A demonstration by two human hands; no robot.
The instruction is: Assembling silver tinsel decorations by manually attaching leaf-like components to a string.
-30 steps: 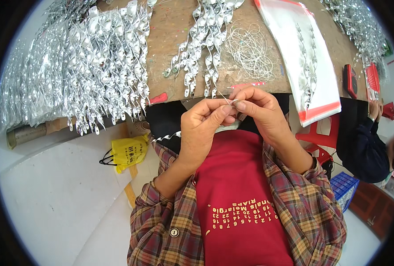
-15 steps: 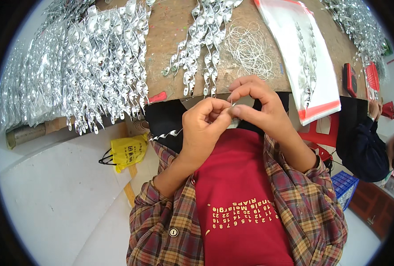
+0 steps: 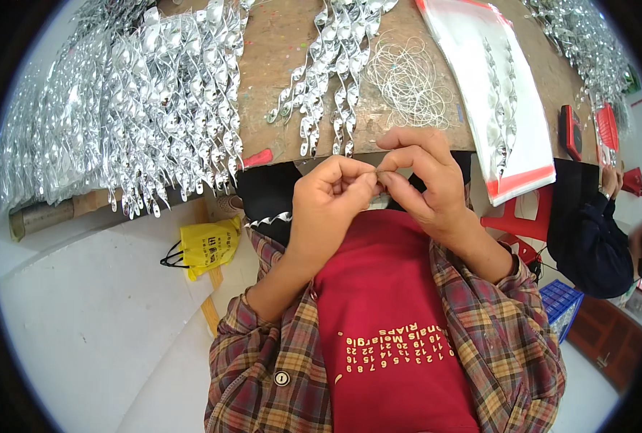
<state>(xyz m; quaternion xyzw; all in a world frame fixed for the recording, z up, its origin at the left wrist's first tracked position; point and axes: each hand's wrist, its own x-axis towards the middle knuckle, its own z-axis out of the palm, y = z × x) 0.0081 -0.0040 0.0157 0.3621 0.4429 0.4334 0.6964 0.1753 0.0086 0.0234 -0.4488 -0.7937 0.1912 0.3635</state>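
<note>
L hand [image 3: 332, 198] & R hand [image 3: 426, 184] now closer together vs 1 s ago, fingers pinching a thin thread at table [image 3: 278, 72] edge, silver spiral [image 3: 267, 219] dangling below—prob tying.

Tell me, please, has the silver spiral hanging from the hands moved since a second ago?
Yes. The silver spiral was hidden earlier; now it trails left of the left hand, below the table edge.

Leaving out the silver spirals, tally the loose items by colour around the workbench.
Yellow: 1, the yellow bag
Red: 2, the red stool and the red-edged plastic sleeve
Blue: 1, the blue crate
Total: 4
</note>
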